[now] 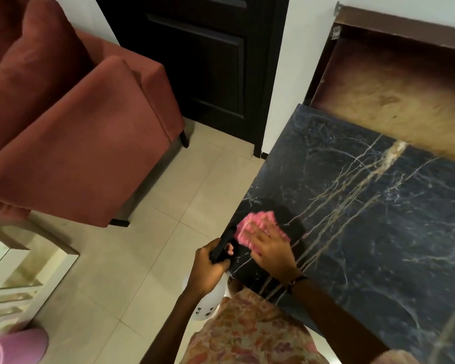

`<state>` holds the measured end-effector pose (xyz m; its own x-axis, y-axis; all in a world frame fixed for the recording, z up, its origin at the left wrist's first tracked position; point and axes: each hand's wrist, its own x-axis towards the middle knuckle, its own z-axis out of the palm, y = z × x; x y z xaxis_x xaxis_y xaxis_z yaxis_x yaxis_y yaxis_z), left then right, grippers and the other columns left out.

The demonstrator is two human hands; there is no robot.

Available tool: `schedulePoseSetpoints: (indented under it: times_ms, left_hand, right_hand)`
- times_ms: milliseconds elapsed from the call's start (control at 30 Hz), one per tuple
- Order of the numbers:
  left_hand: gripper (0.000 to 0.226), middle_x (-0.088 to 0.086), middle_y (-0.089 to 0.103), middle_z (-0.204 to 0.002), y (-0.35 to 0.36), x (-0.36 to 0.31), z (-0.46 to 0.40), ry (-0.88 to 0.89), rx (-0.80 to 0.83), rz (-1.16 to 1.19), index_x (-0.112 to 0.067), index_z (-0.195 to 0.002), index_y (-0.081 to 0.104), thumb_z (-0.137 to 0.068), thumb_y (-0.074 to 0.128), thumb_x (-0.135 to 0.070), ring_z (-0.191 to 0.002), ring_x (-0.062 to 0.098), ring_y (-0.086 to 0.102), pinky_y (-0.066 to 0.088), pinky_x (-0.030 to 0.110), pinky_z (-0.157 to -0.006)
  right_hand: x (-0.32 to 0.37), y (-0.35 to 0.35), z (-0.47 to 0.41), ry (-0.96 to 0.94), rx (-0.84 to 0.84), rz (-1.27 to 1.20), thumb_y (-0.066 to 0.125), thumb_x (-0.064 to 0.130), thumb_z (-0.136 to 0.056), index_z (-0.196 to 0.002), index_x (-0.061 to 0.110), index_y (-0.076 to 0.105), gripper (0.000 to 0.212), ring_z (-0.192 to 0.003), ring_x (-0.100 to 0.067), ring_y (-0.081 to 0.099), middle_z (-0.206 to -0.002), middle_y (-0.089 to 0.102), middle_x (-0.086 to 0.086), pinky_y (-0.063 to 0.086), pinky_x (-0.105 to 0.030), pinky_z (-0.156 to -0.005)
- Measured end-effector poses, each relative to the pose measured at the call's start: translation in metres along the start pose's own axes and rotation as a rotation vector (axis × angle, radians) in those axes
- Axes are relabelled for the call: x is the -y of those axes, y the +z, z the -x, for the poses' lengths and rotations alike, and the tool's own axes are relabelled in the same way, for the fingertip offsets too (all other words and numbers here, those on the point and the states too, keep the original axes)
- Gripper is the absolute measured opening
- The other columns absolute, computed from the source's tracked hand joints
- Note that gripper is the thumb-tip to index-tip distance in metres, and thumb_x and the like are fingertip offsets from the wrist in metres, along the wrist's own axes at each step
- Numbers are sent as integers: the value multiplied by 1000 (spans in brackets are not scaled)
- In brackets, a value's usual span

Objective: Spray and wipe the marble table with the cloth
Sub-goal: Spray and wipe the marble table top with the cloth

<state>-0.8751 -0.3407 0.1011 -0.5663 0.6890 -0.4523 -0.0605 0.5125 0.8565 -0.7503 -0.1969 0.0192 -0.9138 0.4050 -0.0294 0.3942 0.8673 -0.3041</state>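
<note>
The pink cloth (258, 227) is lying on the marble table (365, 219) at its near left corner, the right hand (271, 248) pressing it with fingers spread flat. The left hand (210, 269) is gripping the spray bottle (222, 249) just beside. Wiping seems underway; next likely calls for sweeping rightward.

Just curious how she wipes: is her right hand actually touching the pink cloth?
Touching. The head view shows the right hand lying flat on the pink cloth, pressing it onto the marble table.
</note>
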Motion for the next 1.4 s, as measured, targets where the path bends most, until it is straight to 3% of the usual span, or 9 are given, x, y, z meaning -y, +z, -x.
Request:
schedulePoseSetpoints:
  times_ms: [67,133,300,533,733,867,1000,1133,1400]
  left_hand:
    - [23,7,57,-64,7,-7,0,-2,27,-29,-2,-85,65,-72,55,14,-52,10,47,38,14,-51]
    - [25,0,57,-63,15,-15,-2,-8,44,-57,-8,-79,64,-72,55,14,-55,12,49,38,14,-53]
    - [15,18,63,-76,40,-38,-8,26,121,-162,-22,-75,62,-67,58,-10,-66,28,55,42,39,-60]
    - [5,-6,62,-67,80,-65,-22,4,175,-372,-21,-74,63,-77,63,-25,-61,20,59,41,27,-60]
    - [8,-8,57,-61,89,-71,-35,-8,214,-414,-23,-68,57,-75,61,-23,-54,17,54,38,28,-55]
    - [21,-2,58,-59,87,-71,-46,5,99,-374,-26,-65,56,-77,60,-10,-51,18,52,41,30,-52]
    - [28,4,68,-78,77,-76,-57,3,-55,-72,-17,-78,66,-74,59,9,-74,19,63,48,24,-68]
    - [33,4,68,-79,64,-82,-70,30,-106,69,-11,-80,67,-69,53,17,-56,6,53,40,24,-55]
    - [35,4,67,-81,52,-91,-103,65,-112,134,-8,-87,67,-70,52,19,-52,3,54,39,11,-51]
  right_hand:
    - [12,-7,16,-1,-78,-174,64,31,-73,-115,22,67,43,-114,-21,61,-117,68,1,56,-36,-88]
    - [15,-28,18,303,-145,-600,60,26,-82,-120,21,65,39,-95,-10,67,-107,71,2,57,-23,-78]
    - [-11,-71,10,883,-122,-1875,50,34,-91,-121,18,57,35,-98,-23,67,-109,69,-7,52,-37,-80]
    - [-37,-76,14,911,-245,-2139,45,40,-89,-119,5,58,48,-94,-25,63,-105,67,-13,46,-44,-92]
    - [-49,-83,9,917,-325,-2070,45,35,-90,-104,11,63,34,-86,-21,65,-94,69,-7,49,-39,-83]
    - [-65,-99,0,917,-404,-1854,40,34,-99,-121,18,57,32,-98,-19,66,-111,67,-3,52,-38,-82]
    - [-88,-94,1,612,-338,-1083,48,33,-97,-133,43,44,38,-127,-18,47,-139,49,1,45,-39,-100]
    - [-104,-37,20,228,-18,-138,36,57,-93,-145,32,35,57,-147,-24,5,-157,26,-2,24,-61,-111]
    - [-113,-27,-81,364,-27,8,36,64,-87,-143,32,37,65,-144,-35,16,-154,31,-2,12,-64,-111]
